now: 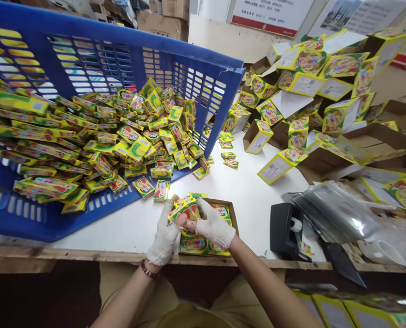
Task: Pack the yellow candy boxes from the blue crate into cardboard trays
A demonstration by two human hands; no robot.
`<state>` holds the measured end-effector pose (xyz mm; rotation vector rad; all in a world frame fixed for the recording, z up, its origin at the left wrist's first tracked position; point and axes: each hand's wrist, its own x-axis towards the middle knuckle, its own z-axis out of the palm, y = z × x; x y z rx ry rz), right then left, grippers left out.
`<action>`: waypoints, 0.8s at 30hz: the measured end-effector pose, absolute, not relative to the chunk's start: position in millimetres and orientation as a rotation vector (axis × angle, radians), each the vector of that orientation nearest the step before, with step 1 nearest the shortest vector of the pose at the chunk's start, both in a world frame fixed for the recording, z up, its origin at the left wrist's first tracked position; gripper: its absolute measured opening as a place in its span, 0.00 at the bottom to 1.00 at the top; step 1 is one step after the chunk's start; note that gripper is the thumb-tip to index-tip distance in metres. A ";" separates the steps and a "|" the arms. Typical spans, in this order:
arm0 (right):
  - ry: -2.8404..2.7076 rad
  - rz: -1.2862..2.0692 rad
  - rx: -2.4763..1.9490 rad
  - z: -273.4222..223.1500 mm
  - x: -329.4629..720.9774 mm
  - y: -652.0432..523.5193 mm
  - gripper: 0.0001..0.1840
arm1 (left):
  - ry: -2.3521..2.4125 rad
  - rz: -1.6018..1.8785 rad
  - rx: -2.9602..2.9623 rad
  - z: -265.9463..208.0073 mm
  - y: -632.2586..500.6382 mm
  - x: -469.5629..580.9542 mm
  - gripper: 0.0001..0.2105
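Fingers (191, 225) of left hand (165, 233) and right hand (215, 226) pinch small boxes (188, 207) over the open carton's (234, 215) 10 o'clock side. Uneven squeeze or slipping gloves (159, 252) could spill them onto the worktop (251, 193).

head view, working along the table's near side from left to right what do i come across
Blue basket → gloved left hand → gloved right hand → black holder → clear plastic sheets.
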<state>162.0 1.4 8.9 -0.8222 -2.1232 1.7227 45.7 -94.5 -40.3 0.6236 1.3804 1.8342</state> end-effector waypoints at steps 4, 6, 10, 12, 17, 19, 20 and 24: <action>-2.375 1.211 -0.875 8.7 182.3 1.8 0.26 | 1.398 1.949 0.668 -43.3 -87.3 48.0 0.34; -2.492 0.966 -0.828 12.1 178.2 -0.7 0.26 | 1.412 1.983 0.729 -40.4 -86.7 47.0 0.31; -2.672 0.659 -0.687 20.3 142.2 -10.5 0.28 | 1.728 1.914 0.864 -24.1 -97.8 27.0 0.26; -2.748 0.561 -0.587 19.7 116.1 -17.0 0.27 | 1.874 1.866 0.852 -20.9 -107.2 7.5 0.24; -3.043 0.497 -0.448 -15.3 56.9 -36.3 0.24 | 2.348 1.488 0.525 -52.9 -125.4 -36.7 0.22; -3.158 0.516 -0.478 -35.2 44.7 -44.3 0.25 | 2.443 1.335 0.411 -72.2 -129.3 -41.7 0.21; -3.177 0.519 -0.492 -43.2 41.8 -48.0 0.26 | 2.463 1.306 0.394 -80.3 -130.8 -41.5 0.21; -3.042 0.459 -0.550 -53.2 44.1 -58.8 0.21 | 2.490 1.293 0.378 -96.5 -135.0 -35.7 0.22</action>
